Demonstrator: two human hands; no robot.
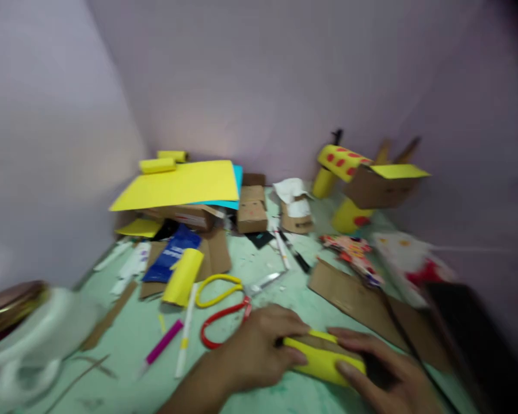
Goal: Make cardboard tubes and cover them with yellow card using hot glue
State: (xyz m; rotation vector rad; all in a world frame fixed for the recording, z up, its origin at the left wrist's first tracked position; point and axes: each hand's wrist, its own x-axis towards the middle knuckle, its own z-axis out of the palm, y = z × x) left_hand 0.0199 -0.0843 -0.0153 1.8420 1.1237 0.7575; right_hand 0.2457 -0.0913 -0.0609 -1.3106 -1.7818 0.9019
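Both my hands rest on a yellow paper roll point(323, 362) lying on the pale green table point(133, 339) near the front edge. My left hand point(259, 351) curls over its left end, fingers pressed on it. My right hand point(380, 368) lies over its right end with the fingers on top. Just beyond my left hand lie scissors point(224, 302) with one yellow and one red handle loop, blades pointing right.
Yellow and blue paper sheets point(181, 184) lie on cardboard boxes at the back left. A yellow tube point(183, 276), pens point(164, 342), cardboard strips point(354, 293) and a red-spotted yellow cardboard figure point(358, 178) surround me. A tape roll point(34, 339) sits front left.
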